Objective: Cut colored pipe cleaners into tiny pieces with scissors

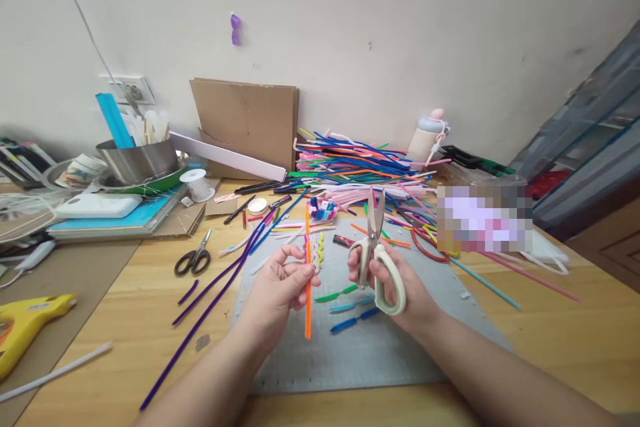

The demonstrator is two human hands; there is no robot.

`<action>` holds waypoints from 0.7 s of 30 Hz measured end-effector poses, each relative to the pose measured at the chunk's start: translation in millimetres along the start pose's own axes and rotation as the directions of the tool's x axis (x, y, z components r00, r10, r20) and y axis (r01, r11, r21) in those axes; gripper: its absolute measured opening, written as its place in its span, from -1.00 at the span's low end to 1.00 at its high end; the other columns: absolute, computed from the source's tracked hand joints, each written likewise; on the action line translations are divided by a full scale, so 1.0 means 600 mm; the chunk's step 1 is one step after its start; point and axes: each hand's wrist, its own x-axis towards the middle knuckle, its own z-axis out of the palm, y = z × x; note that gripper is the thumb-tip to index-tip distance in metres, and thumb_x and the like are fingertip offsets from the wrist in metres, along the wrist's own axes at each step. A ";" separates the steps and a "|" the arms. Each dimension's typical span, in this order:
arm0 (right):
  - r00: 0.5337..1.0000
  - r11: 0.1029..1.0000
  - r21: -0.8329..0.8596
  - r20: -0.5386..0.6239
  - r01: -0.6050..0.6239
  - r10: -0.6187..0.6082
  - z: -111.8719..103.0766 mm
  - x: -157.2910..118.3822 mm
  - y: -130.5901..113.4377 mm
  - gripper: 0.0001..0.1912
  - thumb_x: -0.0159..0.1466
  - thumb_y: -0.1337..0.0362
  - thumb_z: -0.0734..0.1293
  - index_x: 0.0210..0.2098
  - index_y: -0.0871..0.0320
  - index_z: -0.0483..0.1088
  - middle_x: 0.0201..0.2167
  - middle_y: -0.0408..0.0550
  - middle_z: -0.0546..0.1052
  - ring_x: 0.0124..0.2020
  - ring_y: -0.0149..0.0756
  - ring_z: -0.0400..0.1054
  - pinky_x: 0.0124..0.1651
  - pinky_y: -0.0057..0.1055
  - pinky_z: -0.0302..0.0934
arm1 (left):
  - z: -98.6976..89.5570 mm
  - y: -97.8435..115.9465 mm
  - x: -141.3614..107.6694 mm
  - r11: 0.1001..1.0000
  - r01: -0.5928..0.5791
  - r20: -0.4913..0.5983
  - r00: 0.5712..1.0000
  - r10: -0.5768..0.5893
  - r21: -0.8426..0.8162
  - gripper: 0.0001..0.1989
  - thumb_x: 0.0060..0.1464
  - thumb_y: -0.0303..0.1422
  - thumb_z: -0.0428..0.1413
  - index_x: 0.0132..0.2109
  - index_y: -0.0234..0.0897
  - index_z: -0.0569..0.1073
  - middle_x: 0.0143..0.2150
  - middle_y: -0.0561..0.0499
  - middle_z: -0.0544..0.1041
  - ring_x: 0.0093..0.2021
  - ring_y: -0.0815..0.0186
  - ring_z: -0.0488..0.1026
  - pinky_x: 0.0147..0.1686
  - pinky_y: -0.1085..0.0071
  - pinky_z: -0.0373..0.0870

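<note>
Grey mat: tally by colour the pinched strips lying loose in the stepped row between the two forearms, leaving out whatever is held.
Green strip: 1
Light blue strip: 1
Dark blue strip: 1
Total: 3

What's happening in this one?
A person works with both hands over a gray mat. The left hand pinches an orange pipe cleaner upright; the right hand holds pale-handled scissors, blades parted, pointing up and not touching it. Green, light blue and dark blue pieces lie on the mat, with a colorful pile of pipe cleaners behind.
</note>
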 end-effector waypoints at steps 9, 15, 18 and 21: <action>0.980 0.998 0.065 -0.194 -0.022 0.034 0.001 0.010 -0.005 -0.70 0.03 0.16 0.50 -0.30 0.08 0.39 -0.29 -0.12 0.47 -0.33 -0.34 0.37 -0.22 -0.37 0.28 | -0.001 0.000 -0.014 0.998 0.061 0.248 0.967 -0.063 0.014 -0.75 -0.09 -0.27 0.30 -0.31 -0.25 0.41 -0.57 0.07 0.50 -0.71 0.57 0.17 -0.69 0.61 -0.01; 0.968 0.962 -0.272 -0.236 0.016 -0.083 -0.033 0.026 -0.016 -0.67 0.10 0.03 0.41 -0.23 0.03 0.33 -0.20 -0.08 0.49 -0.24 -0.28 0.40 -0.21 -0.33 0.29 | 0.001 0.002 -0.017 0.986 0.151 0.276 0.953 -0.128 -0.064 -0.76 -0.10 -0.31 0.31 -0.31 -0.27 0.44 -0.59 0.05 0.48 -0.68 0.55 0.19 -0.67 0.62 0.01; 0.960 0.715 -0.692 -0.254 -0.095 -0.118 -0.092 0.046 -0.034 -0.59 0.09 -0.01 0.37 -0.15 0.05 0.34 -0.19 -0.03 0.53 -0.22 -0.20 0.41 -0.20 -0.29 0.28 | 0.000 0.002 -0.010 0.981 0.157 0.195 0.972 -0.133 -0.115 -0.75 -0.12 -0.33 0.32 -0.31 -0.27 0.42 -0.59 0.08 0.46 -0.67 0.56 0.21 -0.65 0.63 0.03; 0.961 0.582 -0.795 -0.264 -0.172 -0.077 -0.152 0.058 -0.053 -0.61 0.02 0.06 0.40 -0.19 0.09 0.42 -0.21 0.00 0.55 -0.22 -0.12 0.42 -0.21 -0.27 0.26 | -0.002 0.000 0.000 0.980 0.140 0.085 0.988 -0.129 -0.139 -0.74 -0.13 -0.34 0.32 -0.34 -0.28 0.40 -0.58 0.11 0.45 -0.69 0.58 0.18 -0.67 0.63 0.02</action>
